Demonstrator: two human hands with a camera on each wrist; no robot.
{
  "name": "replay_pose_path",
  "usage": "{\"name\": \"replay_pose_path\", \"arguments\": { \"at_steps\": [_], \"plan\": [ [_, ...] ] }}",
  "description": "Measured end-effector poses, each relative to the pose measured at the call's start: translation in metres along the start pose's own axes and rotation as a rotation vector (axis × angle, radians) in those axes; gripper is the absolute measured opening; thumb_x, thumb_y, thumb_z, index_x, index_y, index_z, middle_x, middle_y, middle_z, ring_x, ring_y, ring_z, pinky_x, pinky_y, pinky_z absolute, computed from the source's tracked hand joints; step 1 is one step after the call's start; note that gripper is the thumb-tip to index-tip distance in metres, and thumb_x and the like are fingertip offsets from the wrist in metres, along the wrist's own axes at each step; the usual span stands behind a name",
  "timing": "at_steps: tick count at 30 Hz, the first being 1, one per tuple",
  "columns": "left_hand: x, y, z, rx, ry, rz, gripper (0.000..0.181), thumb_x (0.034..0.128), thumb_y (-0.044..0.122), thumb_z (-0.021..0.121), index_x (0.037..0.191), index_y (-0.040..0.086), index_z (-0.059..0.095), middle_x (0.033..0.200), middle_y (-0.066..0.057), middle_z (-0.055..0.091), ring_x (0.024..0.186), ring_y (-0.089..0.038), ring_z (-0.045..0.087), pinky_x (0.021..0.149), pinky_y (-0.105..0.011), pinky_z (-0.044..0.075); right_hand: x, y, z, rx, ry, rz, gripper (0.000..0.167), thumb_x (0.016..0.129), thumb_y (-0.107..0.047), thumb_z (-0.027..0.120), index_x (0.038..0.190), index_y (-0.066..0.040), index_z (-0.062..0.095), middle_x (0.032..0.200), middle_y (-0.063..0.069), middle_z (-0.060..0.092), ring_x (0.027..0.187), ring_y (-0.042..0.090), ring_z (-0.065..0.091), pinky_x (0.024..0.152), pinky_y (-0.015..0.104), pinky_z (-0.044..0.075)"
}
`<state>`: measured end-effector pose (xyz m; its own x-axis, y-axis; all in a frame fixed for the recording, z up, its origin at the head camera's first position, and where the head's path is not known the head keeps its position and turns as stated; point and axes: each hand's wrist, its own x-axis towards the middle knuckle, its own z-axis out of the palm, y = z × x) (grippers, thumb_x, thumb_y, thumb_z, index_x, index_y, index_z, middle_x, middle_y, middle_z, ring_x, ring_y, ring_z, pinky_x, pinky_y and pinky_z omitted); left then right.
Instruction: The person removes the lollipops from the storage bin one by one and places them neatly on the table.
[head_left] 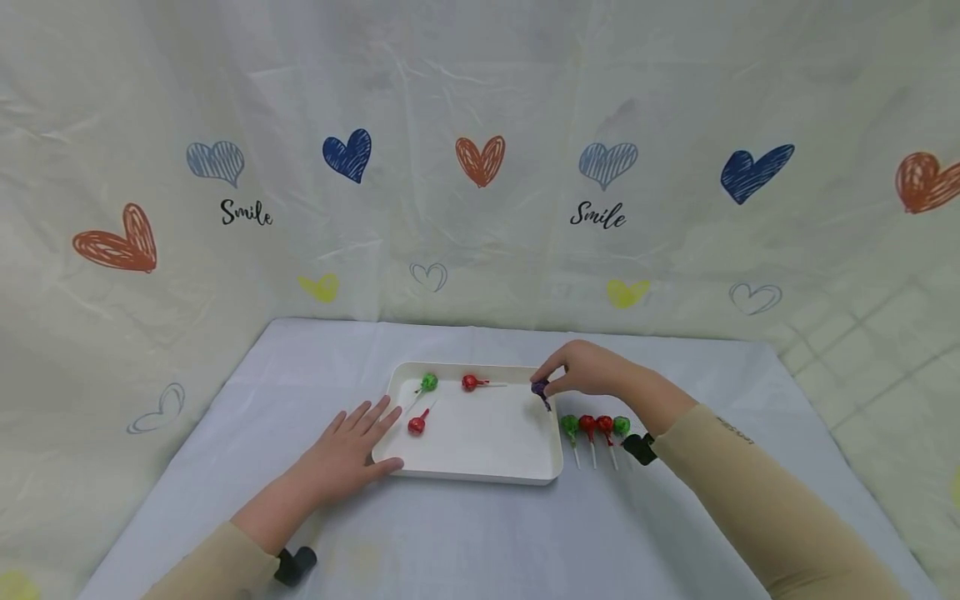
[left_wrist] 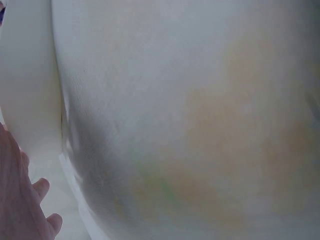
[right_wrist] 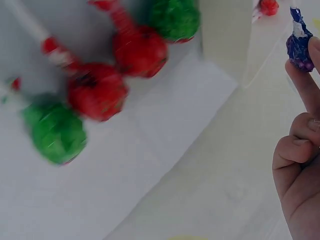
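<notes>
My right hand [head_left: 588,368] pinches a purple-wrapped lollipop [head_left: 539,388] between thumb and index finger, over the right end of a white tray [head_left: 480,442]. In the right wrist view the same purple lollipop [right_wrist: 298,50] has its stick pointing up, while the other fingers [right_wrist: 295,147] curl in. Spread out flat, my left hand [head_left: 345,454] rests against the tray's left edge. Inside the tray lie a green lollipop [head_left: 429,382], a red lollipop [head_left: 469,382] and another red lollipop [head_left: 416,426], all towards the left and back.
Just right of the tray, several lollipops stand in a row on the white-covered table [head_left: 465,542]: green [head_left: 570,427] at one end, two red in the middle, green [head_left: 621,426] at the other. A curtain [head_left: 480,250] printed with hearts hangs behind the table.
</notes>
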<state>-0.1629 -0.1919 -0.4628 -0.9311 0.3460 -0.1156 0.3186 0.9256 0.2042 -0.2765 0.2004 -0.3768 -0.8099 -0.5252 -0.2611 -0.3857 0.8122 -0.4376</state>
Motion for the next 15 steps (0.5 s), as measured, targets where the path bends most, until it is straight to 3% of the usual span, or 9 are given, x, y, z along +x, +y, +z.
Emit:
{"name": "replay_pose_path", "arguments": {
  "at_steps": [7, 15],
  "plan": [
    [0.0, 0.001, -0.002, 0.002, 0.004, -0.001, 0.088, 0.0896, 0.068, 0.054, 0.159, 0.024, 0.024, 0.166, -0.003, 0.014, 0.151, -0.034, 0.014, 0.118, -0.061, 0.012, -0.031, 0.031, -0.002, -0.009, 0.027, 0.026, 0.024, 0.088, -0.023, 0.076, 0.112, -0.026, 0.077, 0.112, -0.004, 0.072, 0.091, 0.016, 0.061, 0.071, 0.031, 0.051],
    [0.0, 0.002, -0.002, 0.0, -0.003, -0.002, 0.088, 0.0893, 0.068, 0.054, 0.159, 0.025, 0.024, 0.166, -0.003, 0.014, 0.151, -0.034, 0.014, 0.118, -0.061, 0.012, -0.075, 0.071, -0.003, 0.006, 0.038, 0.096, 0.025, 0.088, -0.026, 0.076, 0.112, -0.021, 0.077, 0.11, 0.0, 0.073, 0.103, 0.023, 0.063, 0.079, 0.038, 0.054]
  ]
}}
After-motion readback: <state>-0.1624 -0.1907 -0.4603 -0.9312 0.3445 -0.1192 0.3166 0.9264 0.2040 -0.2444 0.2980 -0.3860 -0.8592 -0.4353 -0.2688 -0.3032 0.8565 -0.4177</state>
